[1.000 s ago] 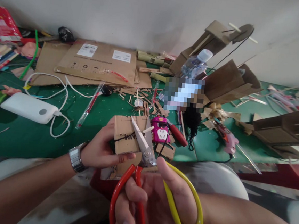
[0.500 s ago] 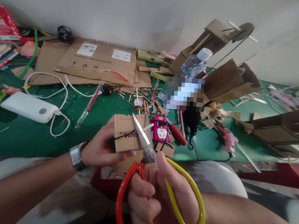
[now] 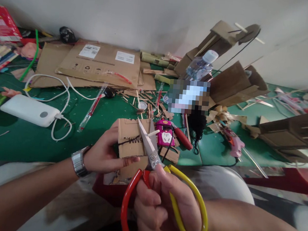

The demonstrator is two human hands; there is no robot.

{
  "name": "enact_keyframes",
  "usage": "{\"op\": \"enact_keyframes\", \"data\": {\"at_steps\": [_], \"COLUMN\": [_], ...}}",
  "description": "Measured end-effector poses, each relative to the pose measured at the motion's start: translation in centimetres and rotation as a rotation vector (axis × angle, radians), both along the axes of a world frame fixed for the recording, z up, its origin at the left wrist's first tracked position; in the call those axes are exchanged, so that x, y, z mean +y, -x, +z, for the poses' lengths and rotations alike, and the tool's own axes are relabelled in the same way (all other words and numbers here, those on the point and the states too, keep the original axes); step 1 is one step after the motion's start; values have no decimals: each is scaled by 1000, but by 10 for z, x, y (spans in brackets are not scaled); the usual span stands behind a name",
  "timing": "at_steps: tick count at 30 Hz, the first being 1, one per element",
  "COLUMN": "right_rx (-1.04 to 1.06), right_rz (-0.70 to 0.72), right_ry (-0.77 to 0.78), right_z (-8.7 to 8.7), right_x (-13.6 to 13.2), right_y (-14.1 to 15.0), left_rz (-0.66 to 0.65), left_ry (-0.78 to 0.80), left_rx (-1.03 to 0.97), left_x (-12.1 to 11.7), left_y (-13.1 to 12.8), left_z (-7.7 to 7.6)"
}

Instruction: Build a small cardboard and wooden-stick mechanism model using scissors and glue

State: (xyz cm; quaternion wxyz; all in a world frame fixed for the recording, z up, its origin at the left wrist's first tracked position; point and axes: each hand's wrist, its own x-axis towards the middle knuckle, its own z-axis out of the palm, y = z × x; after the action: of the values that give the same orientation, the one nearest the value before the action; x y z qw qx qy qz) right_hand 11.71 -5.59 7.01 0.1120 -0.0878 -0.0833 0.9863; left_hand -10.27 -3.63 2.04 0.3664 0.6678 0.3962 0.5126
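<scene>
My left hand [image 3: 102,156] pinches a small brown cardboard piece [image 3: 130,142], thumb behind and forefinger across its front; a black line and printed letters run over it. My right hand [image 3: 162,206] grips a pair of scissors [image 3: 150,153] with one red and one yellow loop handle. The steel blades lie almost together against the cardboard's right edge, where a thin pale stick juts out. A silver watch sits on my left wrist.
A green table [image 3: 27,140] is strewn with cardboard scraps. A white power bank [image 3: 30,110] with a cable lies at left, flat cardboard sheets [image 3: 99,64] at the back, a water bottle [image 3: 201,67], a pink toy [image 3: 165,133] and a glue gun [image 3: 236,144] to the right.
The scissor handles have been squeezed together and the blades have closed at the cardboard's right edge. My right hand shifted slightly right and up. My left hand kept its hold.
</scene>
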Motion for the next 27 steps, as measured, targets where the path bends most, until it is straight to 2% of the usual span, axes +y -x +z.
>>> {"op": "enact_keyframes", "data": {"at_steps": [3,8,13,18,21,27], "right_rx": [67,-61,-35,38,67,56], "right_rz": [-18,8,4,97,101,136], "right_ry": [11,-7,-7,65,95,82], "right_z": [3,7,9,1,-2,5], "right_x": [1,2,5,9,11,17], "right_y": [4,10,6,-2,-3,-2], "left_rz": [15,4,-14,16,5,6], "left_ry": [-1,-19,-75,-94,-89,-67], "left_rx": [12,46,44,50,46,37], "left_x": [1,2,4,4,3,3], "left_y": [0,2,4,3,2,2], "left_z": [2,4,5,5,5,4]}}
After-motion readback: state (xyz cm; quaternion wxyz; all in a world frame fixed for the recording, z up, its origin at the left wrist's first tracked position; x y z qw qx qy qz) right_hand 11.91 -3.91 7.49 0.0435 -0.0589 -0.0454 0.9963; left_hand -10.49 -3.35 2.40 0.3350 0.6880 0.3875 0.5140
